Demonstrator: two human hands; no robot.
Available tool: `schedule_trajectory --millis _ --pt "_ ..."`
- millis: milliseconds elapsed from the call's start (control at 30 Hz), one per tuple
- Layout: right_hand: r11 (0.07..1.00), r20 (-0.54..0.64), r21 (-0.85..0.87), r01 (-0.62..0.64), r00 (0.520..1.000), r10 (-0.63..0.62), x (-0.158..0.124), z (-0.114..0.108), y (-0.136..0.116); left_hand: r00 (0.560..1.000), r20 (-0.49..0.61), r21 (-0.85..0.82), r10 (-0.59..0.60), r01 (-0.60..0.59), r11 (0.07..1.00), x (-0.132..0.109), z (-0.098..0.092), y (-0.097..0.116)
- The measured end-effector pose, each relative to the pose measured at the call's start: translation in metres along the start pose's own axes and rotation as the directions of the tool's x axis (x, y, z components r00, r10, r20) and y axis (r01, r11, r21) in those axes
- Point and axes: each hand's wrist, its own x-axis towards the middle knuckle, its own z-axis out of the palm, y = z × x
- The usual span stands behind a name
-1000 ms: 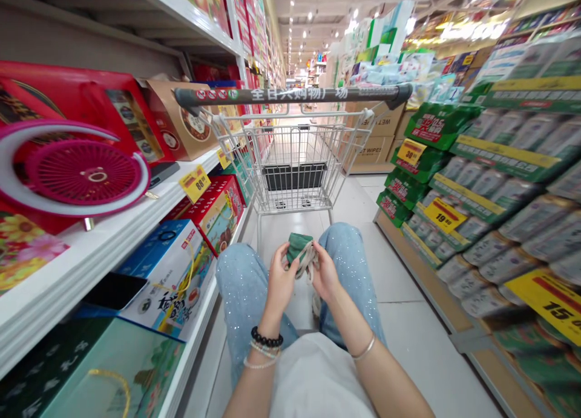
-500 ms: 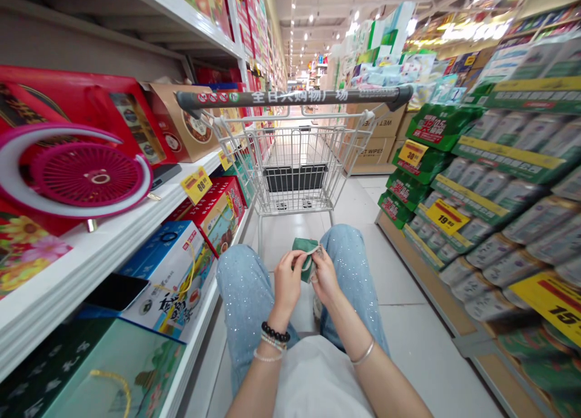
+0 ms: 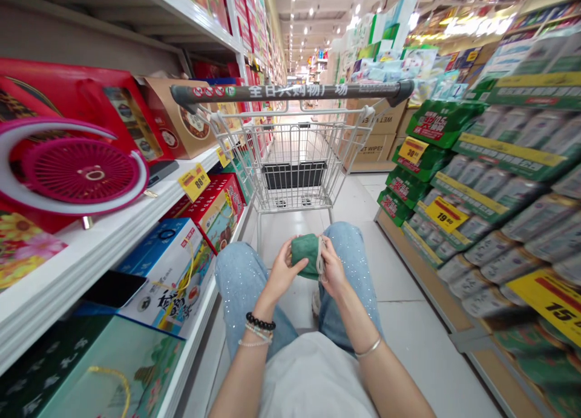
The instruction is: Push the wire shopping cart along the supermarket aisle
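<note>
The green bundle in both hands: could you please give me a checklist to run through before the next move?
1. Grip of left hand on bundle: ok, fingers wrap its left side.
2. Grip of right hand: ok, fingers at the right edge by the pale strap.
3. Fold of bundle: ok, it sits as one compact wad between the hands.
4. The cart close by: ok, it stands straight ahead of the knees, with no hand on its handle.
5. The aisle beyond the cart: cannot tell, the far end is too small to make out.
</note>
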Motion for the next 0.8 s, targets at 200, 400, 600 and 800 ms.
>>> schedule_trajectory --millis 200,400,600,800 --pt "0.842 0.08 -0.49 0.227 0.973 -0.217 0.004 -0.002 0.001 0.99 -0.142 0.026 -0.012 0.016 1.0 -0.002 0.0 -0.01" --pt "0.702 0.109 -0.618 0.353 0.923 -0.368 0.005 -0.008 0.005 0.991 -0.117 0.084 0.061 -0.052 0.995 -0.011 -0.003 -0.008" --pt "0.83 0.089 -0.475 0.291 0.955 -0.284 0.01 -0.01 0.008 0.985 -0.17 0.078 0.0 0.013 0.997 -0.009 -0.003 -0.017" --pt "0.911 0.035 -0.405 0.081 0.997 -0.073 0.014 -0.024 -0.004 0.968 -0.163 -0.332 -0.193 0.131 0.934 -0.012 -0.003 -0.009"
